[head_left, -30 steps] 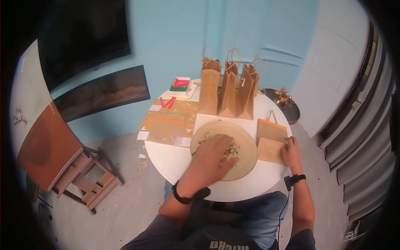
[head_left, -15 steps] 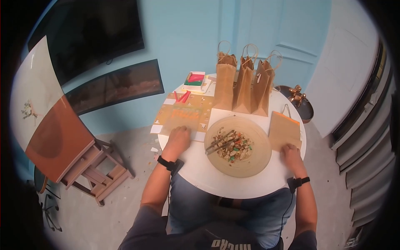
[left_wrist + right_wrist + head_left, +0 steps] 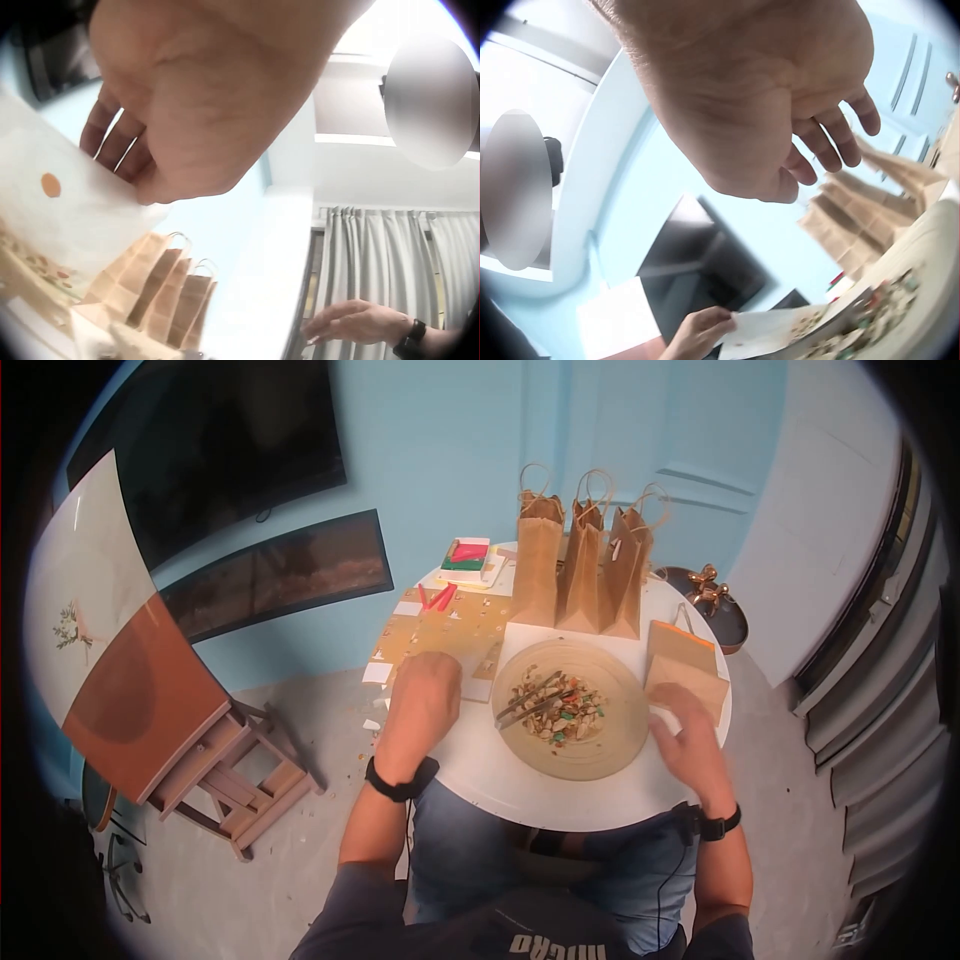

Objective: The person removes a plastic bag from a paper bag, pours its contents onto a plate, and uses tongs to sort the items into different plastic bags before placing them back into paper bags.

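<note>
My left hand (image 3: 425,700) holds a thin, whitish, translucent pouch (image 3: 90,202) up off the left side of the table. An orange dot shows on the pouch in the left wrist view, and its fingers are partly behind it. My right hand (image 3: 690,740) hovers with loosely bent fingers between the round plate (image 3: 625,750) and a flat brown paper bag (image 3: 685,665) with an orange edge, holding nothing. On the plate lies a heap of mixed dried pieces (image 3: 570,720), with a dark tongs-like tool (image 3: 530,700) across it.
Three upright kraft bags (image 3: 580,575) with rope handles stand at the back. A patterned sheet (image 3: 410,625) with red strips (image 3: 438,597) lies at left, a small box (image 3: 466,555) behind it. A wooden stool-like frame (image 3: 230,770) stands left of the table (image 3: 560,810).
My left hand moved from over the plate to the left side, then lifted the pouch off the patterned sheet. The right hand let go of the flat paper bag and rose slightly leftward.
</note>
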Action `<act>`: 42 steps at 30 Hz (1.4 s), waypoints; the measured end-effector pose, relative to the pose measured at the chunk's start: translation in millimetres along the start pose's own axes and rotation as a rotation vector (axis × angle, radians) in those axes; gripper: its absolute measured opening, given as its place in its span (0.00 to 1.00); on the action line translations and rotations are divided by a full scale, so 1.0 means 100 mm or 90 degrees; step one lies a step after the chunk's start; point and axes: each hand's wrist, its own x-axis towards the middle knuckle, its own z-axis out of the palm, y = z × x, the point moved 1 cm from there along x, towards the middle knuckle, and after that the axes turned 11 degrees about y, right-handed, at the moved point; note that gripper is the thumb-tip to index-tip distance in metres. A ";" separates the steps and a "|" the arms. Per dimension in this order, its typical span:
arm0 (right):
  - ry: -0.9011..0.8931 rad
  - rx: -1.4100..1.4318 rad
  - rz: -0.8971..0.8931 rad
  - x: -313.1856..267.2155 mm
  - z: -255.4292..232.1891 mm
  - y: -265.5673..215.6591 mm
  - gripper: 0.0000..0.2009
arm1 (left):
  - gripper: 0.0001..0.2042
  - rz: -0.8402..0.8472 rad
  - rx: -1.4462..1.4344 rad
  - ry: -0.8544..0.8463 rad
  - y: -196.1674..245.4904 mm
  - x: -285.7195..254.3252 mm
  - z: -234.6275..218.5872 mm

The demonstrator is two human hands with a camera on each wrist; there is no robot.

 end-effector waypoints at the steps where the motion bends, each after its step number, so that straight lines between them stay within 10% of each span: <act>1: -0.013 0.042 -0.031 0.02 0.02 -0.23 0.18 | 0.05 0.014 -0.007 0.010 0.17 0.04 -0.11; 7: -0.049 0.198 -0.224 0.29 0.28 -1.26 0.13 | 0.09 0.124 -0.167 0.083 1.01 0.05 -0.52; 19: 0.015 0.174 -0.265 0.08 -0.10 -0.95 0.10 | 0.12 0.110 -0.138 0.013 1.22 -0.30 -0.54; 22: 0.011 0.163 -0.193 -0.05 -0.26 -0.78 0.08 | 0.11 0.157 -0.150 0.062 1.42 -0.31 -0.49; 28: -0.156 0.365 0.695 -0.61 -0.32 0.25 0.32 | 0.11 0.301 -0.151 -0.051 2.05 -0.62 -0.11; 35: -0.239 0.176 0.695 -1.02 -0.42 0.49 0.24 | 0.09 0.306 -0.150 -0.233 2.32 -1.00 0.16; 42: -0.220 0.377 0.524 -1.23 -0.21 0.77 0.09 | 0.18 0.220 -0.337 -0.291 2.39 -0.98 0.33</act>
